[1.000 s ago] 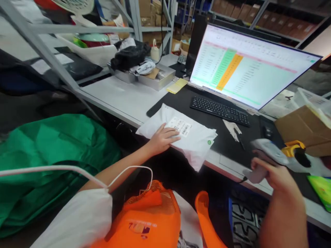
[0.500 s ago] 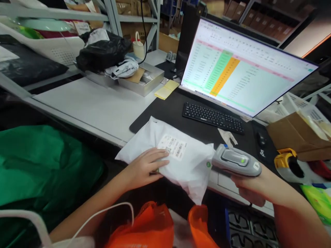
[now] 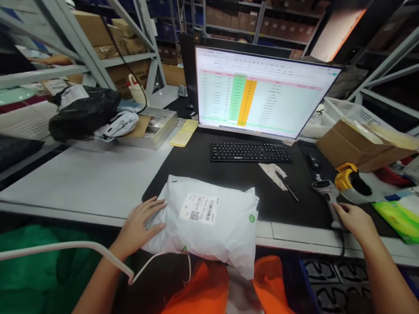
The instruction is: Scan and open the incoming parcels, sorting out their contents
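Note:
A white poly mailer [image 3: 225, 231] with a printed shipping label [image 3: 199, 209] and a round green sticker lies tilted over the desk's front edge, close to my body. My left hand [image 3: 144, 222] grips its left end, thumb and fingers on the upper side; part of the grip is hidden. At the right, my right hand [image 3: 356, 220] has its fingers at the handle of a grey barcode scanner [image 3: 327, 192]. The scanner is low at the desk's right front, its head turned away from the mailer and its cable hanging over the edge.
A monitor [image 3: 265, 96] showing a spreadsheet stands behind a black keyboard [image 3: 250, 152]. A tissue [image 3: 271, 174] with a thin dark tool, a mouse [image 3: 313, 161], a yellow tape dispenser [image 3: 347, 176] and a cardboard box [image 3: 353, 144] are to the right. Black bags [image 3: 85, 113] lie left.
The scanner has moved away from the mailer, right and down to the desk. My left hand has shifted from beside the label to the mailer's left end. The view has turned.

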A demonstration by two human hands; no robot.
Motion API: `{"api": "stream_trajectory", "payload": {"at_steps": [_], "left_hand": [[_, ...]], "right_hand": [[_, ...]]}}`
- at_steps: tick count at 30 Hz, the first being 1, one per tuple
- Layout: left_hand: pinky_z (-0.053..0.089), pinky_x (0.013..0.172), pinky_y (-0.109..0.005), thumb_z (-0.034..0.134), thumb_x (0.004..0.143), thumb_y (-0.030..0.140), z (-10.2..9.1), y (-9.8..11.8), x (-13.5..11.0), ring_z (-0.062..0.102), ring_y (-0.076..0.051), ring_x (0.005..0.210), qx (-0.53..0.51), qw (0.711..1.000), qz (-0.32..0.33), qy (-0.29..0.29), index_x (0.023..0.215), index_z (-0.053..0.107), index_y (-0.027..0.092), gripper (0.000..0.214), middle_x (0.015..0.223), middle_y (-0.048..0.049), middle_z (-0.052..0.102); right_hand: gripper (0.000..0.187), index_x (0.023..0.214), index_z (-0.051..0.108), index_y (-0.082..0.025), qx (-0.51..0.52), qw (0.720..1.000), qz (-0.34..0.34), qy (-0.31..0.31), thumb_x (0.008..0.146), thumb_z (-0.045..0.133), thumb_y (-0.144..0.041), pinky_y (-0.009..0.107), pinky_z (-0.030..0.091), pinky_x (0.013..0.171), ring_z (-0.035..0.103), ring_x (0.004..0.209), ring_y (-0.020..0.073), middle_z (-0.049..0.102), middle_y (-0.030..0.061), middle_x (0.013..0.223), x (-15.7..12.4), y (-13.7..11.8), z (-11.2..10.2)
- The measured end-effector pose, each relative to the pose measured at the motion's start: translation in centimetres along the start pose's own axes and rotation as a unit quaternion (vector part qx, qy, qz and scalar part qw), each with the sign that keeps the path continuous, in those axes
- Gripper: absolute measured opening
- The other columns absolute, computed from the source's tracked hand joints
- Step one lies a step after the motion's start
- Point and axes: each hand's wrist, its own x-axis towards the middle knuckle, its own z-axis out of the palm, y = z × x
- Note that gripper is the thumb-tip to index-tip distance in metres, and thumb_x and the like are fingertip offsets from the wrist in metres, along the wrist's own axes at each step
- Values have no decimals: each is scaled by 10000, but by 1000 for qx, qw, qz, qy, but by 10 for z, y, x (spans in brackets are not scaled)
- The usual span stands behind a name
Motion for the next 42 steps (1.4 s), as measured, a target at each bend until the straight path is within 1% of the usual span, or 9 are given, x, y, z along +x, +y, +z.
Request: {"api": "stream_trajectory", "payload": {"at_steps": [2, 4, 9, 13, 19, 25, 31, 38, 42], "left_hand": [[507, 1130, -605, 527, 952, 749, 7, 0, -1, 600, -403, 1385, 32, 999, 12, 28, 1321, 750, 248, 661, 1397, -127, 715], [523, 1109, -575, 514, 993, 644, 12, 0, -1, 617, -387, 1361, 52, 997, 25, 55, 1311, 738, 250, 554, 1386, -120, 718], [568, 1025, -515, 529, 1017, 415, 16, 5, 2, 675, -354, 1269, 52, 989, 73, 121, 1300, 689, 266, 358, 1273, -98, 758], [574, 991, -518, 518, 1024, 368, 16, 10, 4, 696, -353, 1219, 53, 986, 72, 140, 1287, 676, 275, 321, 1229, -95, 768], [571, 952, -496, 523, 1031, 325, 16, 14, 3, 704, -347, 1192, 79, 982, 90, 149, 1311, 653, 259, 316, 1222, -101, 768], [567, 946, -492, 530, 1021, 303, 17, 16, 1, 705, -348, 1186, 77, 982, 65, 157, 1298, 666, 264, 311, 1216, -99, 772], [572, 953, -507, 530, 1016, 281, 17, 17, -1, 709, -345, 1187, 77, 984, 57, 154, 1301, 651, 283, 310, 1226, -98, 767], [571, 976, -520, 533, 1014, 257, 17, 16, -3, 707, -343, 1195, 72, 983, 60, 158, 1313, 649, 280, 321, 1232, -105, 765], [567, 1002, -513, 535, 1013, 265, 19, 17, -3, 711, -335, 1193, 69, 984, 54, 158, 1312, 665, 285, 326, 1225, -99, 771]], "right_hand": [[424, 805, 728, -232, -19, 998, -19, 52, 786, 526, -605, 593, 574, 906, 710, 1015, 456, 747, 222, 957, -11, -17, 2], [468, 942, 768, -187, 14, 993, -81, 89, 864, 490, -555, 548, 558, 990, 704, 1058, 395, 745, 200, 1031, -17, -61, 5], [382, 1167, 779, -161, 18, 973, -209, -94, 990, 512, -370, 391, 520, 1065, 672, 1180, 299, 744, 154, 1229, 19, -196, 37], [433, 1329, 720, -111, -6, 975, -197, -99, 990, 529, -301, 405, 446, 1149, 592, 1307, 318, 683, 181, 1382, 66, -245, 73], [485, 1404, 654, -80, -29, 978, -194, -65, 1012, 483, -309, 591, 360, 1159, 515, 1357, 393, 662, 232, 1395, 94, -262, 96], [472, 1378, 669, -77, -30, 980, -193, -48, 1033, 448, -312, 536, 383, 1143, 530, 1330, 376, 605, 244, 1455, 100, -297, 116], [501, 1357, 699, -111, -31, 982, -182, -42, 1071, 429, -422, 611, 336, 1184, 321, 1528, 410, 431, 229, 1646, 107, -320, 129], [536, 1456, 623, -85, -39, 985, -162, -46, 1067, 409, -385, 644, 349, 1180, 454, 1451, 376, 506, 248, 1584, 80, -275, 118], [523, 1471, 635, -145, -68, 979, -182, -66, 1064, 434, -405, 710, 290, 1202, 380, 1508, 396, 471, 201, 1633, 61, -250, 114]]}}
